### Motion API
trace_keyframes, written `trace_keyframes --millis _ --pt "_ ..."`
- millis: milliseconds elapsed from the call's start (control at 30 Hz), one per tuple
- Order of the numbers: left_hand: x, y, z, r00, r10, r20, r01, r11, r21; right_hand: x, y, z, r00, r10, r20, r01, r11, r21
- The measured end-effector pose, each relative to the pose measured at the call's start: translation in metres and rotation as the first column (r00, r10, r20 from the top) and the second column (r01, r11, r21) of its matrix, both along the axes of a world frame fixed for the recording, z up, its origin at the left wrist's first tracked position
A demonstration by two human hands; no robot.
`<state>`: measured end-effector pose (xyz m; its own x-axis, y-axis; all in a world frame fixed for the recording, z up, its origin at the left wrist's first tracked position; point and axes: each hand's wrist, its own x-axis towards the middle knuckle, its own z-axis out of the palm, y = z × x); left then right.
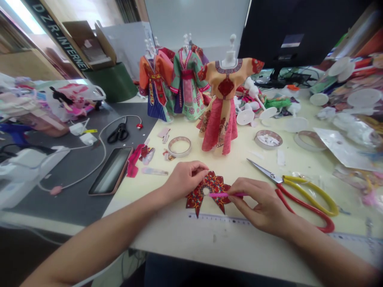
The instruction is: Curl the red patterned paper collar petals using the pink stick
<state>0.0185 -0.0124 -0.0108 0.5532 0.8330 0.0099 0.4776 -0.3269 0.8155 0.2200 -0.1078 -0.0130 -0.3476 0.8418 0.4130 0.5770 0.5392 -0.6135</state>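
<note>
A red patterned collar-shaped fabric piece (200,196), with pointed petals and a round hole at its middle, lies on the pale table. My left hand (187,179) has its fingers curled together on the upper left edge of this piece, pressing it. Between the fingertips of my right hand (260,201) is a thin pink stick (220,195), pen-like in shape. Its tip points left and reaches the edge of the collar's hole. A ruler (236,221) lies along the table just below the fabric, partly under my right hand.
Large scissors (299,195) with red and yellow handles lie right of my right hand. Behind stand dressed doll forms, the nearest in an orange top (226,85). Tape rolls (179,147), fabric scraps (134,161), a phone (111,171) and black scissors (119,133) lie around.
</note>
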Motion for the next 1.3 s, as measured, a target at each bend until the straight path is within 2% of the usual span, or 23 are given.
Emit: trace_keyframes --millis 433,1033,1133,1300 --pt "0.000 -0.001 -0.001 0.999 -0.034 -0.031 0.035 0.999 0.030 -0.001 0.001 -0.004 0.998 0.018 0.058 -0.019 1.000 0.015" --pt "0.000 -0.001 -0.002 0.997 -0.045 -0.070 0.048 0.997 0.053 0.001 0.001 0.000 1.000 -0.014 -0.002 0.014 1.000 -0.015" --pt "-0.001 0.000 -0.001 0.997 -0.037 -0.066 0.041 0.997 0.062 0.005 0.002 0.005 0.997 -0.074 -0.028 0.074 0.997 -0.005" --pt "-0.003 0.002 -0.002 0.995 -0.033 -0.097 0.042 0.995 0.092 0.014 0.007 0.012 0.961 -0.274 -0.026 0.273 0.962 -0.026"
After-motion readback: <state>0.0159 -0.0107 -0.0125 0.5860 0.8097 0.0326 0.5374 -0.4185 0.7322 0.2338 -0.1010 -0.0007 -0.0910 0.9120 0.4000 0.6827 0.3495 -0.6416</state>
